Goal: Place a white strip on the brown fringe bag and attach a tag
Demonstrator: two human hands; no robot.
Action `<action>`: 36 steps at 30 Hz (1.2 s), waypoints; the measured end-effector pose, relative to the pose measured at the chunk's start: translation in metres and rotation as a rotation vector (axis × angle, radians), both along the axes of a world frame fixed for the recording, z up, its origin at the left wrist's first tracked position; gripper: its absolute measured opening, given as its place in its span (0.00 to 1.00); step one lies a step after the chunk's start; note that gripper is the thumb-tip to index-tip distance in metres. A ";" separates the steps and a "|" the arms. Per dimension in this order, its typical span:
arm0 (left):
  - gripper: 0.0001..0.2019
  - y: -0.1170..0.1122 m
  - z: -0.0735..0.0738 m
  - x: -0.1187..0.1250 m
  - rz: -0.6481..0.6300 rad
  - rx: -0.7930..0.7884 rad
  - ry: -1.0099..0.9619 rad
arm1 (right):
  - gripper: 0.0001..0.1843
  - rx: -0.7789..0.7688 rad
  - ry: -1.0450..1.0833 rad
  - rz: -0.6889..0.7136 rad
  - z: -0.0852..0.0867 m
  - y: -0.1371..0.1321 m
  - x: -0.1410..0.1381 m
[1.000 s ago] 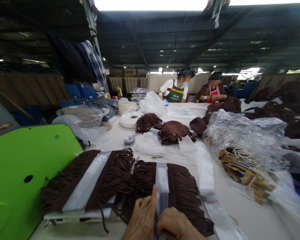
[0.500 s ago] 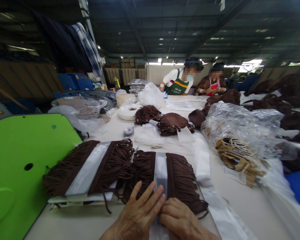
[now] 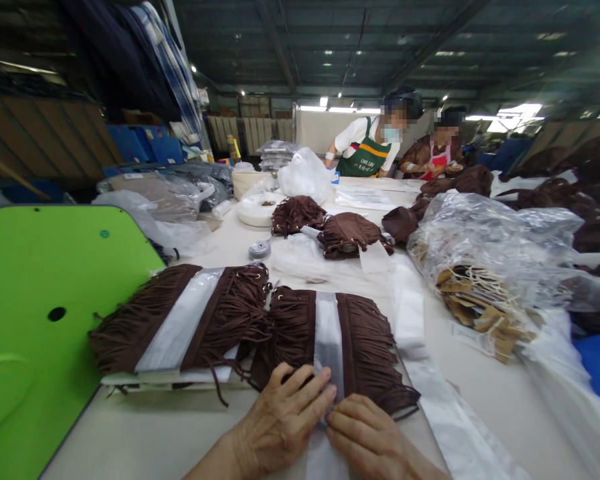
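Observation:
My left hand [image 3: 293,417] lies on a translucent plastic strip [image 3: 327,327] that runs down the middle of a dark brown fringed piece [image 3: 367,350]. Its fingers are stretched out and slightly bent. Against the strip's right side, near its lower end, my right hand [image 3: 363,430] presses with fingers curled together; its fingertips are partly hidden. The strip continues below my hands toward the near table edge. To the left rests a second brown fringed piece [image 3: 235,327] with a similar pale strip [image 3: 180,320] across it, on white sheets.
A green panel [image 3: 55,373] stands at the left. Brown fringed bags [image 3: 353,233] and a tape roll [image 3: 260,249] lie farther back. Cardboard tags with strings [image 3: 475,300] spill from a clear plastic bag [image 3: 500,233] at right. Two people [image 3: 367,150] work across the table.
My left hand's fingers have drawn closer together and bent slightly on the strip. My right hand stays beside it, pressed at the strip's edge. The view has shifted slightly.

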State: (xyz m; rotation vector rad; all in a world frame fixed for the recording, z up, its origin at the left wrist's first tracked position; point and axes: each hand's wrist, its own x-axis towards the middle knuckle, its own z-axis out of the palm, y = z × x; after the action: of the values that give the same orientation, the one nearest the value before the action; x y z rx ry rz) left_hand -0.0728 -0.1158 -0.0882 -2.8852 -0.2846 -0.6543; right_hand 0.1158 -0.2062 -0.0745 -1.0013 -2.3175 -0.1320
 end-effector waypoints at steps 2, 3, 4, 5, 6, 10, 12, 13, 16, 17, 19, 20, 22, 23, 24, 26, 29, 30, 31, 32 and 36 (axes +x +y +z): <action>0.17 -0.002 -0.003 -0.002 0.038 -0.004 -0.015 | 0.15 0.007 -0.024 0.006 0.000 0.000 0.000; 0.17 -0.002 -0.004 -0.003 0.057 -0.022 -0.013 | 0.15 0.005 -0.025 0.012 -0.001 0.000 0.001; 0.18 -0.001 -0.004 -0.004 0.075 -0.052 0.000 | 0.14 -0.001 -0.025 0.020 -0.003 0.000 0.001; 0.21 0.000 -0.002 -0.005 0.093 -0.090 0.021 | 0.14 -0.009 -0.021 0.027 -0.005 0.001 0.002; 0.24 0.002 0.001 -0.007 0.110 -0.126 0.045 | 0.13 -0.013 -0.017 0.037 -0.008 0.001 0.003; 0.17 0.012 0.019 -0.020 0.130 -0.152 0.083 | 0.12 -0.017 -0.009 0.047 -0.016 0.002 0.006; 0.05 0.015 0.021 -0.030 0.120 -0.117 0.058 | 0.13 -0.008 0.004 0.043 -0.017 0.002 0.006; 0.07 0.015 0.020 -0.036 0.126 -0.093 0.053 | 0.13 -0.009 0.008 0.042 -0.017 0.002 0.006; 0.13 0.009 0.009 -0.056 0.221 -0.034 0.126 | 0.13 -0.012 0.003 0.051 -0.014 0.002 0.006; 0.14 0.006 0.005 -0.062 0.285 -0.035 0.173 | 0.13 -0.017 0.002 0.051 -0.014 0.002 0.006; 0.17 -0.004 0.004 -0.074 0.418 -0.059 0.287 | 0.14 -0.037 0.002 0.048 -0.012 0.001 0.007; 0.18 -0.009 0.006 -0.077 0.481 -0.062 0.334 | 0.13 -0.052 0.002 0.046 -0.012 0.001 0.008; 0.21 -0.017 0.019 -0.078 0.560 -0.029 0.373 | 0.13 -0.068 0.009 0.038 -0.011 0.000 0.008; 0.22 -0.020 0.028 -0.074 0.560 -0.003 0.356 | 0.14 -0.067 0.011 0.035 -0.011 0.000 0.007; 0.22 -0.021 0.037 -0.067 0.520 0.010 0.311 | 0.14 -0.063 0.012 0.036 -0.011 0.000 0.007; 0.18 -0.021 0.052 -0.046 0.374 0.005 0.147 | 0.14 -0.055 0.020 0.044 -0.011 0.000 0.005; 0.15 -0.013 0.056 -0.012 0.065 -0.125 0.002 | 0.16 -0.051 0.062 0.063 -0.011 0.001 0.001; 0.17 -0.010 0.052 -0.004 -0.046 -0.183 0.036 | 0.16 -0.052 0.083 0.057 -0.010 0.001 0.000; 0.19 -0.006 0.047 0.001 -0.135 -0.245 0.078 | 0.17 -0.052 0.094 0.047 -0.010 0.001 -0.001; 0.20 -0.003 0.041 0.005 -0.194 -0.312 0.113 | 0.18 -0.055 0.092 0.030 -0.009 0.000 -0.001; 0.15 0.007 0.020 0.006 -0.212 -0.534 0.014 | 0.17 -0.012 0.015 -0.012 -0.008 -0.004 -0.003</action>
State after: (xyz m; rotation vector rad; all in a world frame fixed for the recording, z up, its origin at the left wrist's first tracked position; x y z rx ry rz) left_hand -0.0665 -0.1089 -0.0681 -3.4660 -0.1718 -0.6749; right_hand 0.1133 -0.2100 -0.0822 -1.0195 -2.3011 -0.1150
